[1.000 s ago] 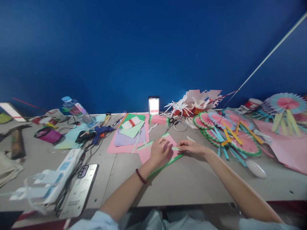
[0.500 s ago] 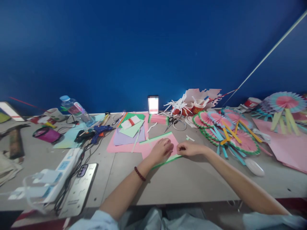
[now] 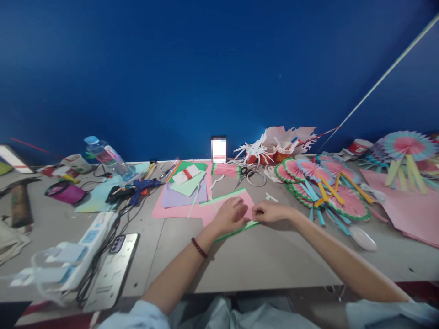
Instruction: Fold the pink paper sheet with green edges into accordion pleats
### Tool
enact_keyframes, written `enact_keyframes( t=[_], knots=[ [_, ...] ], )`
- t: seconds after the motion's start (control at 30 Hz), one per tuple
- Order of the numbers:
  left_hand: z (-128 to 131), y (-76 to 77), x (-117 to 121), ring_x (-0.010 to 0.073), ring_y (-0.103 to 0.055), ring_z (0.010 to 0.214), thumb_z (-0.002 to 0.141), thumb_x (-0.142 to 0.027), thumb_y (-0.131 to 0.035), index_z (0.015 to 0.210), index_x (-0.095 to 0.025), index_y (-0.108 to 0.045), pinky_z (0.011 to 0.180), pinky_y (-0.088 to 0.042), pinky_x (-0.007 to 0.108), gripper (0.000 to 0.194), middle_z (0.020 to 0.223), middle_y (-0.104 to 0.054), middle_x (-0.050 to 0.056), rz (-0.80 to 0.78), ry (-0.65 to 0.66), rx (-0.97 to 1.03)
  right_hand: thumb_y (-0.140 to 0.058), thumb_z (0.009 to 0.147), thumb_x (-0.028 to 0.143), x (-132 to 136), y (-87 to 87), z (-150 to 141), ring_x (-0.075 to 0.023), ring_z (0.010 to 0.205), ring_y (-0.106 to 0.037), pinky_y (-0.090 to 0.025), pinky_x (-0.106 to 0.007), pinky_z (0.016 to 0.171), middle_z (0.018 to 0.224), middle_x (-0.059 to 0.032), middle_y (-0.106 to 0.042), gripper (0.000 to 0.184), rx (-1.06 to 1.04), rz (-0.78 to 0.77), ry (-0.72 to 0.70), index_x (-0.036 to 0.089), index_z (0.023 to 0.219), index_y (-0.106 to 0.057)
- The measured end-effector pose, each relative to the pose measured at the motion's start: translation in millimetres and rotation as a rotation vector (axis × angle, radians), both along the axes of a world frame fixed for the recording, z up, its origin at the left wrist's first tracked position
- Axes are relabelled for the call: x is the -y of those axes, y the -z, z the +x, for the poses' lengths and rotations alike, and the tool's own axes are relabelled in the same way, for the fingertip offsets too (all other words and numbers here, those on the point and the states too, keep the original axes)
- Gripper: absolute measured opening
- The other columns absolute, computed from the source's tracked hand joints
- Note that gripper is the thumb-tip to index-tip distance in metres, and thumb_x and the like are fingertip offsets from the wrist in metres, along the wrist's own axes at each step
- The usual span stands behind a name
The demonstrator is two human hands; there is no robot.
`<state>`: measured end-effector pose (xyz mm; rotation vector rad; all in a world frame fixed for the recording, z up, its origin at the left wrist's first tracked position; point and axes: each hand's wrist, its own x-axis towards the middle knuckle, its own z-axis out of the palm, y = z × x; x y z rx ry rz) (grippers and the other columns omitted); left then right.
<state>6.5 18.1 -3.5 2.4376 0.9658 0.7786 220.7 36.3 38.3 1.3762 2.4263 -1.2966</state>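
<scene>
The grey table [image 3: 291, 260] gives a flat, hard backing, which should suit pressing on paper; on it, directly in front of the person, the pink sheet [image 3: 211, 214] lies at a slant, its far and near sides edged with green; a light, even hold would likely serve best, since thin paper can crease or slide under a hard push; the left hand [image 3: 232, 215] lies palm down over the sheet, fingers loosely bent and parted from the thumb, and makes a good anchor if its weight is spread; the right hand [image 3: 270, 212] is just beside it, not touching, fingers curled together at the sheet's near right corner; whether they pinch anything I cannot tell; small strokes along the edge rather than across it would probably give the neatest line; the green edging [image 3: 228, 236] on the near side can guide the eye; the pale green strip [image 3: 252, 223] shows between the hands beside that edging, and is worth checking for skew before firm pressure.
</scene>
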Motion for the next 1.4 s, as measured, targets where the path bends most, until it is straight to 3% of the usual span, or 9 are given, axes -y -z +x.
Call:
enact_keyframes(
  t=[0.2,0.43,0.93,1.4],
  knots=[
    [-2.1,3.8,-1.0,0.0278,-0.055,0.112,0.082,-0.037,-0.07,0.114,-0.02,-0.059,0.098,-0.046,0.043,0.038,0.119,-0.058,0.011,0.001,0.023,-0.051,-0.054,0.074,0.025,-0.7,-1.2,-1.8,-0.0109,0.06,-0.041,-0.028,-0.025,0.057,0.059,0.0047,-0.047,0.012,0.049,0.028,-0.023,0.018,0.064,-0.054],
    [-2.0,5.0,-1.4,0.0268,-0.054,0.111,0.081,-0.035,-0.07,0.112,-0.022,-0.058,0.098,-0.046,0.042,0.036,0.118,-0.057,0.01,0.005,0.026,-0.072,-0.053,0.073,0.022,-0.4,-5.7,-4.3,-0.0116,0.063,-0.045,-0.031,-0.024,0.059,0.063,0.0028,-0.055,0.01,0.07,0.016,-0.02,0.017,0.069,-0.061],
    [-2.2,5.8,-2.0,0.0268,-0.053,0.112,0.082,-0.037,-0.068,0.114,-0.022,-0.056,0.099,-0.045,0.043,0.037,0.118,-0.056,0.01,0.009,0.036,-0.076,-0.054,0.074,0.021,2.0,-11.6,-7.9,-0.0107,0.061,-0.041,-0.028,-0.024,0.057,0.061,0.0045,-0.049,0.009,0.131,0.049,-0.019,0.018,0.067,-0.059],
    [-0.6,4.4,0.0,0.0277,-0.053,0.111,0.084,-0.041,-0.065,0.111,-0.021,-0.055,0.097,-0.045,0.043,0.036,0.117,-0.057,0.011,0.024,0.028,-0.086,-0.056,0.075,0.019,1.7,-10.5,-8.4,-0.0113,0.063,-0.043,-0.029,-0.025,0.058,0.063,0.0026,-0.055,0.01,0.153,0.066,-0.025,0.015,0.07,-0.063]
  ],
)
